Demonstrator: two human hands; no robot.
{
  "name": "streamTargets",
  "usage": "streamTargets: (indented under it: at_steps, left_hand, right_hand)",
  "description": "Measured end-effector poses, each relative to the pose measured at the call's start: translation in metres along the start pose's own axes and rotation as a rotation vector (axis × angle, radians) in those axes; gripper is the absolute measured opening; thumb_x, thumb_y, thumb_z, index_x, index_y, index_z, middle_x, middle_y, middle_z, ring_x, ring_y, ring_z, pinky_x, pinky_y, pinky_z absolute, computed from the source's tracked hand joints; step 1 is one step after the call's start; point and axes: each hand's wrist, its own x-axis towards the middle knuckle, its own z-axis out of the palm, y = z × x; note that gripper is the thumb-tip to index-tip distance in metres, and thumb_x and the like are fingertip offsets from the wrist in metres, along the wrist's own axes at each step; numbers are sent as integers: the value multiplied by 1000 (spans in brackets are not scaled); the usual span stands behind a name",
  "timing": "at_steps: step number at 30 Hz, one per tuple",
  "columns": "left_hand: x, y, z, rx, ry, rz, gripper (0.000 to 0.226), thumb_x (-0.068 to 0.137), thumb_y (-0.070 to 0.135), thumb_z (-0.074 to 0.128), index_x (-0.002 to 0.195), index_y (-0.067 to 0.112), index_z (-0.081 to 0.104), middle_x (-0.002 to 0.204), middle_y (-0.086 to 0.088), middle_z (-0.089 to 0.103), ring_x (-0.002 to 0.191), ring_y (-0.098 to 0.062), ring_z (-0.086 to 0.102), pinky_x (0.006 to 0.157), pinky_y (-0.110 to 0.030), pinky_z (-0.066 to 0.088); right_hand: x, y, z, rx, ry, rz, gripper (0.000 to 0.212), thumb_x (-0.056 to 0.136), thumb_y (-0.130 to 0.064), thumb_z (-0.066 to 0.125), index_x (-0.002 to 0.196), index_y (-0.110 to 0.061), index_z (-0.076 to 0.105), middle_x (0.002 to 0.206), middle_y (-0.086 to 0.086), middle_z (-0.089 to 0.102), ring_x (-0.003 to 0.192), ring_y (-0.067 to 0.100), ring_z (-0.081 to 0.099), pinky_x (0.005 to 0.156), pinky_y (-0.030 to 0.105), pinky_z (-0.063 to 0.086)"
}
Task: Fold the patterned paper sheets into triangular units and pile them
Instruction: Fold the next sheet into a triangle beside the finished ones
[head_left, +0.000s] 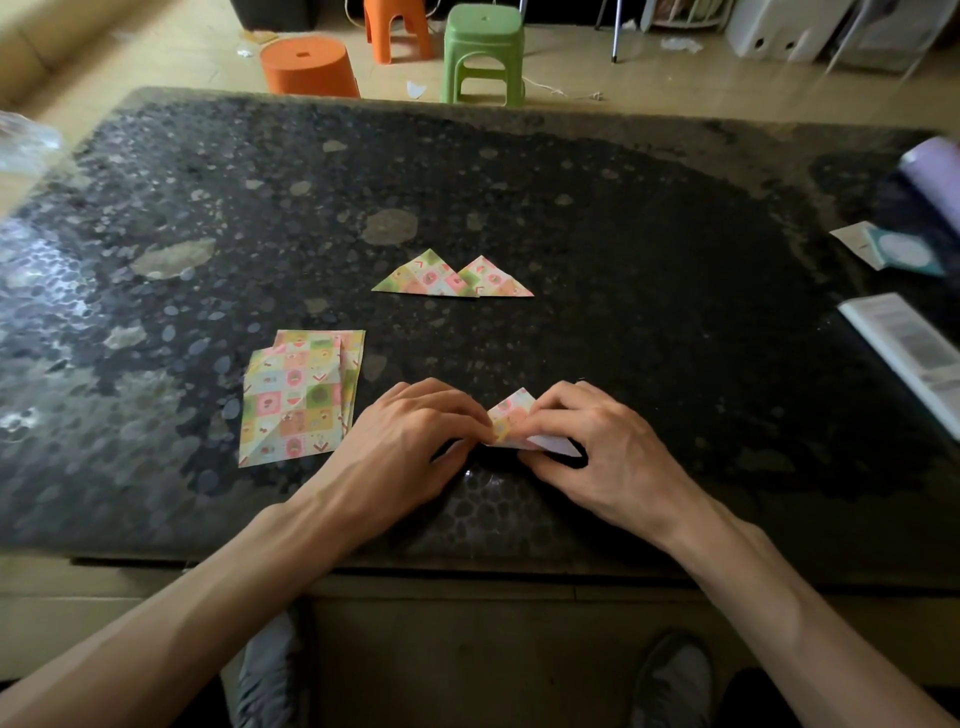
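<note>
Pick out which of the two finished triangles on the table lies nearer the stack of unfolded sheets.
The left triangle, with the green tip: it sits on the side of the unfolded stack, while the right triangle lies farther off.

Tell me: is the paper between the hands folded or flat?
Folded. The paper shows a pointed patterned top and a white flap; left hand and right hand pinch it.

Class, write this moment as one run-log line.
left hand, right hand: pinching paper sheet | triangles: two, overlapping | stack of sheets: left of hands
</note>
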Motion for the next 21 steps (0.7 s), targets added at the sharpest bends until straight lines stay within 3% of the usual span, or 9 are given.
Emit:
streamTargets:
  at_steps: [8,14,16,19,21]
  left_hand:
    - [-4,0,-5,-23,30,-82,16,91,44,67,98,38,79,103,18,66,94,-7,57,80,-34,51]
    - [-3,-1,-8,-64,15,-175,23,88,55,62,93,39,78,96,19,65,91,-4,57,79,-34,51]
    - [-2,-1,-7,-78,18,-225,21,87,57,65,90,40,77,91,20,63,87,-1,57,75,-30,50]
    - [-1,-1,-6,-77,31,-308,24,85,62,69,84,39,74,81,20,59,78,3,55,64,-14,35]
    - [-1,-1,-5,-74,35,-330,27,84,63,69,79,37,72,78,19,57,76,3,55,60,-12,32]
  right_hand:
    - [0,3,4,83,8,39,20,92,-50,68,104,-38,78,105,-23,59,103,0,54,83,17,44]
    - [3,7,6,173,21,123,28,93,-54,65,104,-34,80,102,-21,63,96,0,58,71,12,39]
    - [5,7,7,224,73,181,24,95,-49,66,101,-30,80,96,-18,67,88,-1,61,66,13,41]
    - [10,4,9,261,138,252,20,96,-47,68,91,-30,78,87,-18,70,86,-1,66,68,17,49]
    - [12,2,9,237,156,273,16,94,-44,72,88,-30,77,81,-18,71,80,-2,66,65,16,50]
